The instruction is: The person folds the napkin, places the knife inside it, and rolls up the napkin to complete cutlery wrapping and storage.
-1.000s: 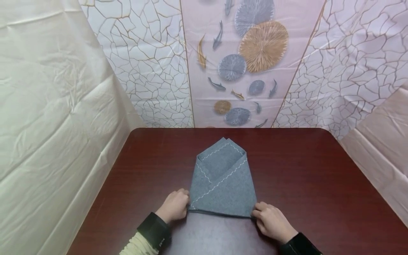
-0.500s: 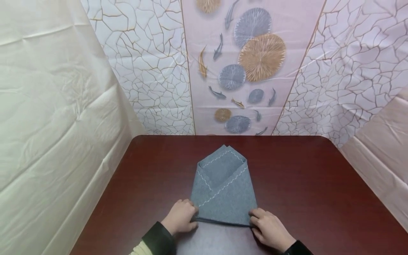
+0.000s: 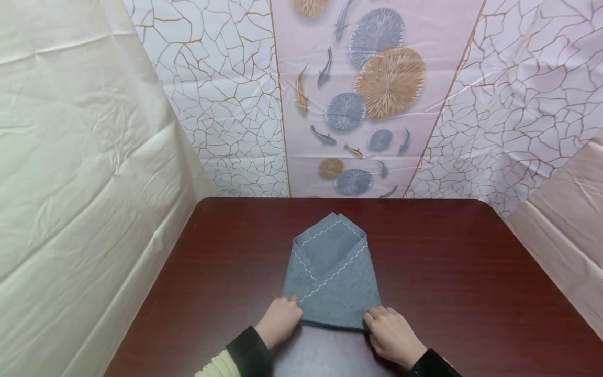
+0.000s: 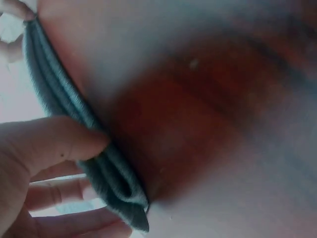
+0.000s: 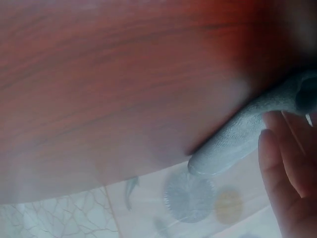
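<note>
A folded grey cloth (image 3: 336,293) with white zigzag stitching lies on the table, its pointed end away from me. Several layers show along its near edge (image 4: 111,171) in the left wrist view. My left hand (image 3: 281,320) grips that edge near its left corner, thumb on the near side and fingers across the top. At the near right corner, my right hand (image 3: 393,335) pinches the cloth with curled fingers. The right wrist view shows its fingers (image 5: 282,163) against the cloth's side (image 5: 233,141); its thumb cannot be made out there.
The dark red-brown table (image 3: 447,262) has rounded far corners. Behind it hangs a patterned curtain (image 3: 348,157) with fish and round motifs. Pale cloth drapes (image 3: 103,173) slope along the left side, and another drape (image 3: 560,209) along the right.
My left hand has moved right, from the cloth's left side onto its near edge, covering the lower left corner. My right hand has shifted slightly left at its corner. The head view has tilted up a little.
</note>
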### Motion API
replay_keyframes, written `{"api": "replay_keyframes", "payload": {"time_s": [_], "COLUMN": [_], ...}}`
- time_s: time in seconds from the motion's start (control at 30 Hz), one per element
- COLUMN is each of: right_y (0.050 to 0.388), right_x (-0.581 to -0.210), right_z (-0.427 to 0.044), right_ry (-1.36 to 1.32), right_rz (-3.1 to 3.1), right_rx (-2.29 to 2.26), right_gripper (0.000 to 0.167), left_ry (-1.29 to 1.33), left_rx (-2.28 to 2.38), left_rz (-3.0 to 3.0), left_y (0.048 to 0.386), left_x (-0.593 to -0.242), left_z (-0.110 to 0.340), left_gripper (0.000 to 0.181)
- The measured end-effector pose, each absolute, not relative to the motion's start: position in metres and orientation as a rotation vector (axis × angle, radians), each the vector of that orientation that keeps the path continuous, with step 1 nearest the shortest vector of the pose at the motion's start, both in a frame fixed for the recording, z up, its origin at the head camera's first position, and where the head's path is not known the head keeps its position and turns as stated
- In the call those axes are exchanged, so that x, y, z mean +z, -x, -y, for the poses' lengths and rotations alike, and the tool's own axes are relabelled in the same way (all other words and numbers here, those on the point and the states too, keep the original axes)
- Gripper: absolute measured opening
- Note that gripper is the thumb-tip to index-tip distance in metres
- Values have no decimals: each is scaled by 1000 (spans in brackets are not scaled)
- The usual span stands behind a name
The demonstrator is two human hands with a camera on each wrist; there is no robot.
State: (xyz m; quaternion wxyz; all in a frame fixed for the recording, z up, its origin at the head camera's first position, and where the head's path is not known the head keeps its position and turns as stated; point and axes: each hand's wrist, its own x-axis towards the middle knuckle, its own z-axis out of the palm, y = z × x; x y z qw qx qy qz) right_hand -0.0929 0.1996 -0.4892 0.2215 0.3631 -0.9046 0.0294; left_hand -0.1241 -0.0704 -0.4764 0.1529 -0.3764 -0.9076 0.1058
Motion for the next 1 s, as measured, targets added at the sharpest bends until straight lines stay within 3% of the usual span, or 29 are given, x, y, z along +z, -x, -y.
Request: {"api": "replay_keyframes", "payload": {"time_s": [0.43, 1.0], "right_y": [97, 126], "right_x": [-495, -475], "right_z": [-185, -193], "right_ry": [-908, -669], "right_rz": [2390, 2843], "right_rx": [-42, 373], "right_gripper": [15, 19], "left_ry": [997, 913], "left_rx": [188, -175], "left_rz": [2623, 2961], "left_y": [130, 160], "left_x": [-477, -475], "left_z": [67, 72], "left_gripper": [9, 17]}}
